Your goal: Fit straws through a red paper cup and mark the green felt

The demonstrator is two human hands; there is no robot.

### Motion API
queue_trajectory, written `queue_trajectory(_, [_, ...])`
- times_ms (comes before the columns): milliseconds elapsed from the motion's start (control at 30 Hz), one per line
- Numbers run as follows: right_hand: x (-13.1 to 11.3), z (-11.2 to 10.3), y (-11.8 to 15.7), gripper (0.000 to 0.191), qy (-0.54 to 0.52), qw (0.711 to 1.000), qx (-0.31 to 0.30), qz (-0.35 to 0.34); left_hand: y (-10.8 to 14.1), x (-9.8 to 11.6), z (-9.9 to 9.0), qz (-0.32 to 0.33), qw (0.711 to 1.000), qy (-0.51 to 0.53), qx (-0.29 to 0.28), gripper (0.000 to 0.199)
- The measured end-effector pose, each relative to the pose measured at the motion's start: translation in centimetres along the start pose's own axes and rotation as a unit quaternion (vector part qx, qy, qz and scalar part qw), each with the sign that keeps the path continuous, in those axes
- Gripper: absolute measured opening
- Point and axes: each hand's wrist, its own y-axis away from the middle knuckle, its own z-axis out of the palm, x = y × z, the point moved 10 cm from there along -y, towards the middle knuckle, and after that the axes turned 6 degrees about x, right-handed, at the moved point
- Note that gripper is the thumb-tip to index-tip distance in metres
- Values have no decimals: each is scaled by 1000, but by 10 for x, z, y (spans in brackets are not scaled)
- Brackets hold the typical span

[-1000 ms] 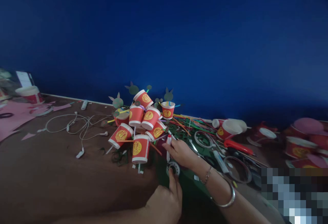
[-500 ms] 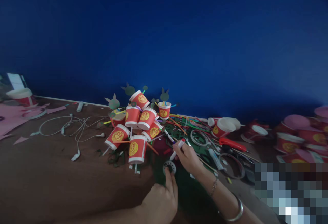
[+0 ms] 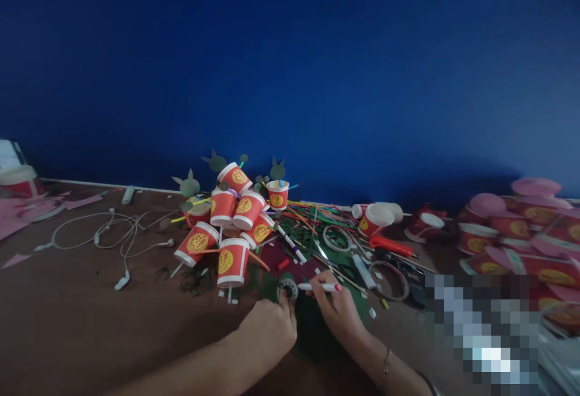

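The blue wall [image 3: 290, 82] forms the backdrop, and I view below it the dark brown table [image 3: 67, 323]. Centrally, red-and-white paper cups with yellow emblems [image 3: 232, 263] stand in a tilted, stacked cluster; to their right, a red-handled tool [image 3: 392, 245] lies among strips and wire loops. A dark green paper sheet [image 3: 317, 326] lies in front, partly beneath both hands, with a maroon patch [image 3: 270, 255] beyond it. The two hands are near each other but apart. The left hand [image 3: 269, 323] presses an extended index finger down on a pale, round, perforated ring [image 3: 281, 289] lying flat on the green sheet, without clasping it. The right hand [image 3: 342, 311] is closed in a pinch on a slim white marker with a red end [image 3: 321, 287]. Its position is what has just changed: upright one second ago, then slanted, it is now nearly level, its tip pointing left at the ring's right edge. I judge that this brings the tip within working reach of the rim, while the left finger steadies the ring; whether tip and rim touch, I cannot tell. Smallest of all, a red cap [image 3: 283, 264] lies just beyond the ring, near a white-and-purple marker [image 3: 291, 244].
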Motion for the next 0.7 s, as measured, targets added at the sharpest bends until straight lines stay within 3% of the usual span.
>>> queue_trajectory(200, [-16, -6, 18, 35, 33, 997, 18, -72, -13, -2, -8, 76, 994, 63, -54, 22])
queue_trajectory(400, [-32, -6, 33, 27, 39, 992, 14, -122, -20, -9, -14, 144, 984, 80, -60, 11])
queue_trajectory(700, [-64, 4, 53, 16, 124, 965, -2, -233, -28, -19, -23, 164, 981, 62, -85, 9])
